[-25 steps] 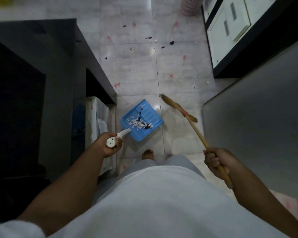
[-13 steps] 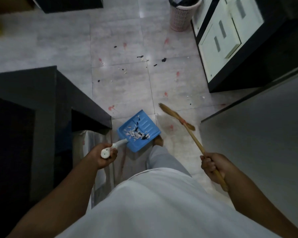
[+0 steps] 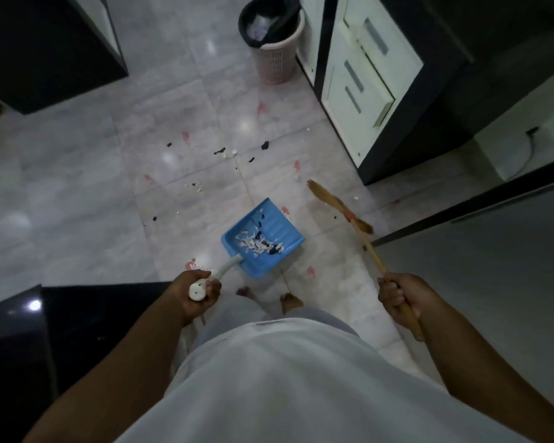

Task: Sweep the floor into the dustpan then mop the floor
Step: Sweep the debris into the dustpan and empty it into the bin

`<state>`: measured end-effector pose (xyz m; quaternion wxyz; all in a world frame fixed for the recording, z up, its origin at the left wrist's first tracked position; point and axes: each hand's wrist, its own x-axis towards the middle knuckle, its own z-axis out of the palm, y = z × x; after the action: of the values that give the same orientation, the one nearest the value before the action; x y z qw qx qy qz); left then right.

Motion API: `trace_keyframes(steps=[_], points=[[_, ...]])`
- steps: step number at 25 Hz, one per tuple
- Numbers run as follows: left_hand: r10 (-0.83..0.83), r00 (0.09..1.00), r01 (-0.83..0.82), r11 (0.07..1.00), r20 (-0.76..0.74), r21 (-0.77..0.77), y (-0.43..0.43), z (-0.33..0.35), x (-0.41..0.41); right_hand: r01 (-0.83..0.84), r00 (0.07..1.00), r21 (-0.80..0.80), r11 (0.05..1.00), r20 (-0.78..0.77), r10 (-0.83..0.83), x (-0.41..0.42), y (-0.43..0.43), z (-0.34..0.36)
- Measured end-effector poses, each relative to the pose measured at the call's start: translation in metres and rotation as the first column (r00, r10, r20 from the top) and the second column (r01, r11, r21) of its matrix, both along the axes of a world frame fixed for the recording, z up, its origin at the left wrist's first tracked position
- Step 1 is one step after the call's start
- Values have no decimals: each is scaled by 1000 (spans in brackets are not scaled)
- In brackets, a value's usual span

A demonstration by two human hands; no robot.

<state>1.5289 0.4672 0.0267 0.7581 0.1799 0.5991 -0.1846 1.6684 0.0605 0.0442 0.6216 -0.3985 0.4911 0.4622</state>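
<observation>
Carrying scraps (image 3: 256, 246), dustpan (image 3: 269, 225) sits low ahead of the feet (image 3: 291, 301); left hand (image 3: 197, 290) curled round its handle (image 3: 225, 269), right hand (image 3: 400, 297) gripping the broom (image 3: 341, 206). Debris (image 3: 223, 152) lies farther ahead on the floor (image 3: 77, 193). Keep dustpan level, set its lip flat beside debris, sweep in short strokes.

The scene was dim; overhead light left soft glare spots on the glossy grey tiled floor (image 3: 173, 187). Edges bowed with wide-angle distortion, and detail looked soft.
</observation>
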Motion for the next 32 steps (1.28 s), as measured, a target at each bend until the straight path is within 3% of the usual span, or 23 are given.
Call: trace_keyframes(steps=[8,14,20,23,26,32], points=[[-302,953,302,953,-28,12,54,-13,156,361,933,49,931,-36,-359,53,34,-13],[-544,835,545,838,-77,-20,117,-24,273,653,757,77,753,-94,-647,104,91,-28],[-689,710,695,719,-144,-8,136,-39,352,783,622,95,615,-89,-778,165,134,-71],[-714,680,721,692,-167,-26,137,-50,376,770,636,45,636,-128,-761,181,142,-95],[-742,648,751,660,-173,-22,134,-62,392,664,733,-44,746,-154,-662,178,157,-104],[-768,614,778,628,-179,-23,118,-64,407,519,814,-126,846,-230,-534,119,167,-65]])
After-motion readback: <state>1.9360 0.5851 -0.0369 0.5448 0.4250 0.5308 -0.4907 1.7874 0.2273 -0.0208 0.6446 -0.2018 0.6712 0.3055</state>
